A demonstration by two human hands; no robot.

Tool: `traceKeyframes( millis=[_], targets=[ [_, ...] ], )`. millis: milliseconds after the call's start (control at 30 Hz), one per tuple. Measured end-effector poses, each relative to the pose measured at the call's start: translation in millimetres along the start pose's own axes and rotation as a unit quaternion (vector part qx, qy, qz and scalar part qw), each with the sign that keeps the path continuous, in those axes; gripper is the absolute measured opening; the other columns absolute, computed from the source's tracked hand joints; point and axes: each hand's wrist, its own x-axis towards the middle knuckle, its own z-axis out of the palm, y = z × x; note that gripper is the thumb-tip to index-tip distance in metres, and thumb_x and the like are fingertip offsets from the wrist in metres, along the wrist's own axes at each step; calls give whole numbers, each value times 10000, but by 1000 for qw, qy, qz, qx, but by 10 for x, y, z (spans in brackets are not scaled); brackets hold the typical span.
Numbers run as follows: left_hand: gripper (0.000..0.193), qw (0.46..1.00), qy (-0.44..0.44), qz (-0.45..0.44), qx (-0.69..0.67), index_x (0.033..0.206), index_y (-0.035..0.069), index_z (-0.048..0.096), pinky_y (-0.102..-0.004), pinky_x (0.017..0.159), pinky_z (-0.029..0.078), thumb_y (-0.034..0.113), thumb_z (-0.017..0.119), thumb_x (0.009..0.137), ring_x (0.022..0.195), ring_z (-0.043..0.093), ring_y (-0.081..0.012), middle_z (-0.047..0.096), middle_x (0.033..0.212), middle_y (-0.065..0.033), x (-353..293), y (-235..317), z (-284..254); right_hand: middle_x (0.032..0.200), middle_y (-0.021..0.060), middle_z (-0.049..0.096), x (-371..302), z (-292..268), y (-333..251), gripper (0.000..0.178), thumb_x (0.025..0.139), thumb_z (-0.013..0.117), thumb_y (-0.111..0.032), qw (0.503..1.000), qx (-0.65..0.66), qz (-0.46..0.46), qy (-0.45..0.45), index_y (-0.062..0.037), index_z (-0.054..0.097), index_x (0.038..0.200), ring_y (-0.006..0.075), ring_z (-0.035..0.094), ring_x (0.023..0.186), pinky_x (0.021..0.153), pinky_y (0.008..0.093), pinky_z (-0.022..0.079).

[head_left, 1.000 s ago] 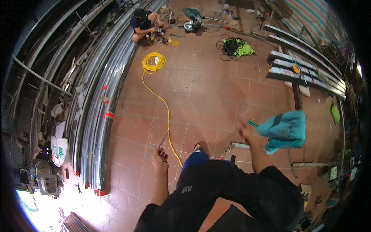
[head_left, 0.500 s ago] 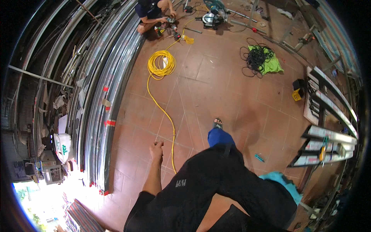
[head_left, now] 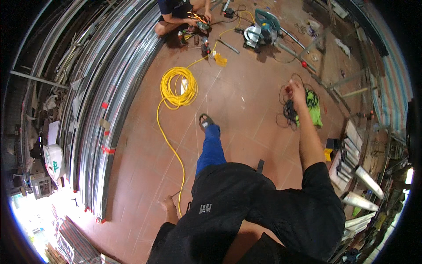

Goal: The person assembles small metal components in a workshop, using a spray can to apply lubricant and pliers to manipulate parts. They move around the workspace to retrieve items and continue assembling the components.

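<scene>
from here i see the left hand [head_left: 168,203] hold a thin stick [head_left: 176,193] near the yellow cord [head_left: 168,88]; i can't tell if the right hand [head_left: 298,95] holds anything.

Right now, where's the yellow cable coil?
In the head view, the yellow coil lies left of centre, right of the metal bars, beyond the sandalled foot.

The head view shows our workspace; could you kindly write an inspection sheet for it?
Surface: brown tiled floor with pale lines.
Job's things: thin dark rod.
Clutter: bright green crumpled cloth.
Hands: left hand holds the rod; right hand outstretched, grip unclear.
Cables: coiled yellow cable, tail running near the left hand; tangled black cable beside the cloth.
Surroundings: long silvery metal bars at left; co-worker with sparks at their hands; teal mitre saw.
</scene>
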Motion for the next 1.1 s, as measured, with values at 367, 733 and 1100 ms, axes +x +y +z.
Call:
traceKeyframes(
  millis=[367,733,1100],
  targets=[
    [217,971,-64,143,-182,902,-32,658,-311,687,438,158,692,804,748,543,-165,623,821,-74,298,5048,839,813,55,645,1975,2788,778,275,948,612,-328,901,-174,321,-234,-65,585,1025,147,600,645,540,316,470],
    [103,901,-58,103,-418,873,6,645,-263,754,426,96,666,828,788,527,-119,612,857,-23,-105,6992,2276,689,49,630,4898,5653,1475,295,920,632,-332,839,-253,229,-425,-46,633,844,158,575,541,477,311,447],
    [99,906,-151,7,-394,794,23,611,-267,723,412,57,691,841,785,509,-113,614,871,-42,1415,7326,4781,1077,123,698,7233,8002,3925,251,862,530,-166,585,-609,-306,-439,-94,709,1022,292,655,1027,876,412,528]
  ],
)
